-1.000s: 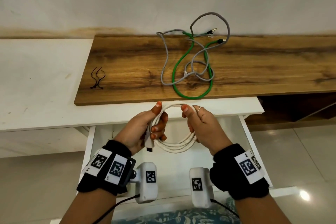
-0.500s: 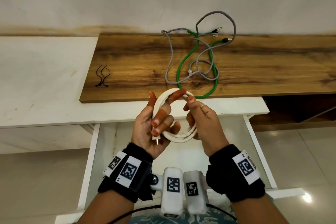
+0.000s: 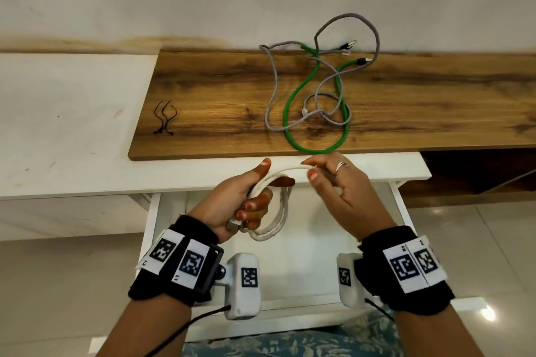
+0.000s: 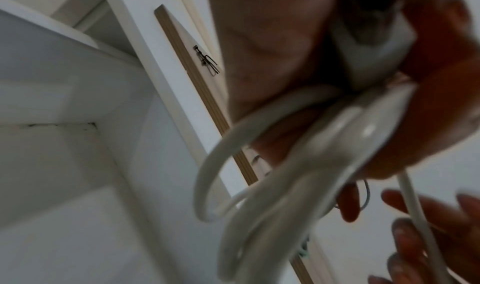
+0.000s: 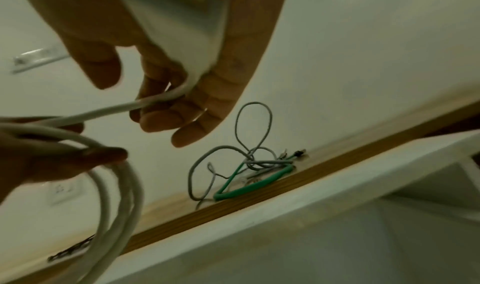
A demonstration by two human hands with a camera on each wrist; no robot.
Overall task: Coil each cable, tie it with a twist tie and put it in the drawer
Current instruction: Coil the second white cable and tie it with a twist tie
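Note:
A white cable wound into several loops hangs above the open white drawer. My left hand grips the coil with its plug ends at the palm. My right hand pinches the cable's free end at the top of the coil. A green cable and a grey cable lie tangled and loose on the wooden board. Black twist ties lie at the board's left end.
The board rests on a white cabinet top against a white wall. To the right a lower dark shelf and glossy floor tiles show. The drawer front is close to my body.
My hands have moved apart; the right hand draws the free end of the white cable rightward while the left hand turns, holding the coil lower over the drawer.

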